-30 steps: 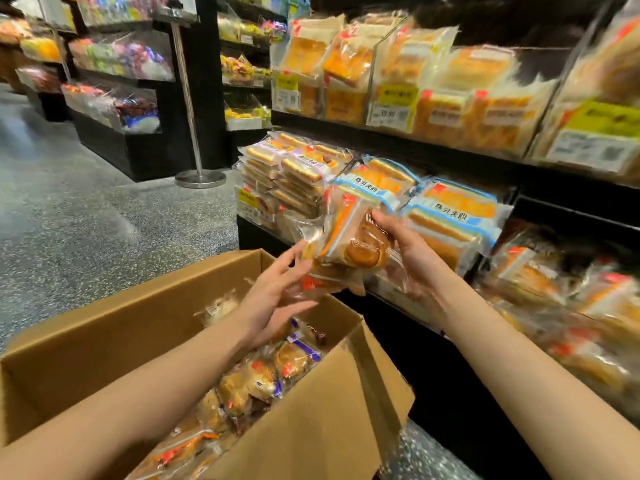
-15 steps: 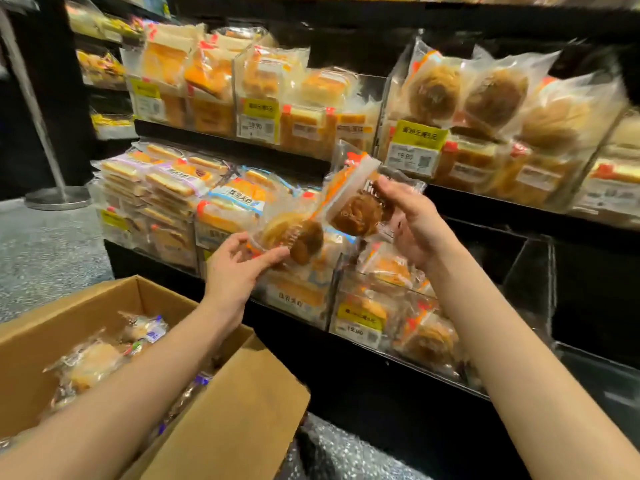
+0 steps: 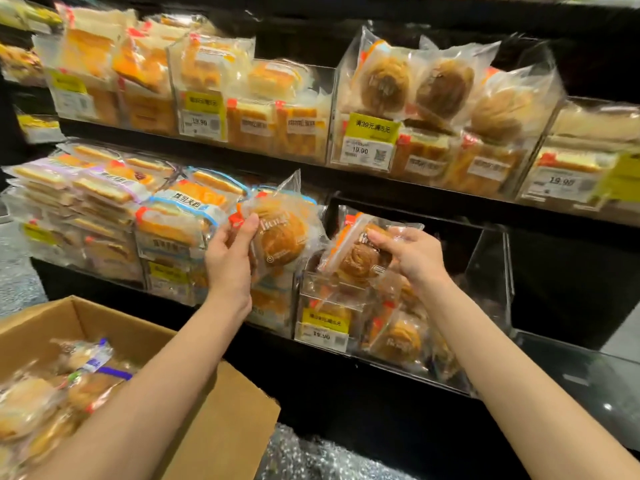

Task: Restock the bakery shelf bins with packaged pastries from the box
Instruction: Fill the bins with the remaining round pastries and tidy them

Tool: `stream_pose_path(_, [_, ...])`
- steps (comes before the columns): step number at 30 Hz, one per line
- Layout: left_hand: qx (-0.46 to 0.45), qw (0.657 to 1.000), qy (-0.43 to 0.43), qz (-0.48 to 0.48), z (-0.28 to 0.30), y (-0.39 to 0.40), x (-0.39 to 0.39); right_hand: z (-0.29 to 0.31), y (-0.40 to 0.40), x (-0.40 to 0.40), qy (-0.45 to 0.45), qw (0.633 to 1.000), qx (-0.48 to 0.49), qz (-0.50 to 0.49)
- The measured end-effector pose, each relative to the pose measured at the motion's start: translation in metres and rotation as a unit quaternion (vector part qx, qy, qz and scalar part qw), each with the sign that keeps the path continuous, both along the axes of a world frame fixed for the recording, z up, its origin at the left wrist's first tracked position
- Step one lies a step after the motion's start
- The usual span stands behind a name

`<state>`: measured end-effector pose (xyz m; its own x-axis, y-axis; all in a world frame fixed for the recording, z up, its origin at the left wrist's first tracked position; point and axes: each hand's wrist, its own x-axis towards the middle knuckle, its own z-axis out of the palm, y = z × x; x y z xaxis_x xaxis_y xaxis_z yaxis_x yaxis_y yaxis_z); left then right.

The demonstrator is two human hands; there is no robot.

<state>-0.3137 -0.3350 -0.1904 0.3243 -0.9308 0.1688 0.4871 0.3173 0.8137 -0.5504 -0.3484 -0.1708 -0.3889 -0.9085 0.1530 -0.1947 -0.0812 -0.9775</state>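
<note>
My left hand (image 3: 228, 261) grips the left edge of a clear-wrapped round pastry (image 3: 282, 237), held upright in front of the lower shelf. My right hand (image 3: 412, 256) pinches a second wrapped swirl pastry (image 3: 356, 256) from above, right over the open top of a clear acrylic bin (image 3: 491, 271). That bin holds several of the same pastries (image 3: 398, 341) at its left and bottom. The cardboard box (image 3: 214, 427) sits at lower left with more packaged pastries (image 3: 41, 400) inside.
Stacked sandwich-type packs (image 3: 104, 202) fill the lower shelf to the left. The upper shelf (image 3: 433, 192) carries bins of cake slices and large round buns (image 3: 443, 88) with yellow price tags. Speckled floor (image 3: 311, 459) shows below, beside the box.
Both hands carried their pastries from over the box up to the shelf. My right hand has lowered its pastry onto the clear bin's opening; my left holds its pastry higher and upright.
</note>
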Motion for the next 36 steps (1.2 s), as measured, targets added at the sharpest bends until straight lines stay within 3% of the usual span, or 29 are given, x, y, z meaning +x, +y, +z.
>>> stream_pose_path(5, [0.045, 0.996, 0.081, 0.019, 0.007, 0.000, -0.003, 0.001, -0.012, 0.007, 0.056, 0.997, -0.048, -0.019])
stream_pose_path(11, [0.068, 0.996, 0.055, 0.006, -0.001, 0.005, -0.020, 0.000, -0.006, 0.013, 0.134, 0.974, 0.154, 0.100])
stream_pose_path(20, [0.085, 0.995, 0.060, -0.012, -0.001, 0.005, -0.034, 0.005, -0.021, 0.043, 0.308, 0.927, 0.213, -0.014])
stream_pose_path(27, [0.091, 0.994, 0.046, -0.029, -0.002, 0.002, -0.028, 0.044, -0.014, 0.027, 0.325, 0.931, 0.162, 0.047])
stream_pose_path(30, [0.086, 0.994, 0.049, -0.038, -0.003, 0.002, -0.026, 0.044, -0.023, 0.006, 0.293, 0.950, 0.109, 0.004])
stream_pose_path(32, [0.086, 0.994, 0.053, -0.043, -0.003, 0.003, -0.027, 0.026, -0.033, -0.002, 0.318, 0.941, 0.111, -0.002])
stream_pose_path(36, [0.086, 0.994, 0.056, -0.043, -0.002, 0.005, -0.029, -0.003, -0.046, -0.009, 0.435, 0.888, 0.146, 0.036])
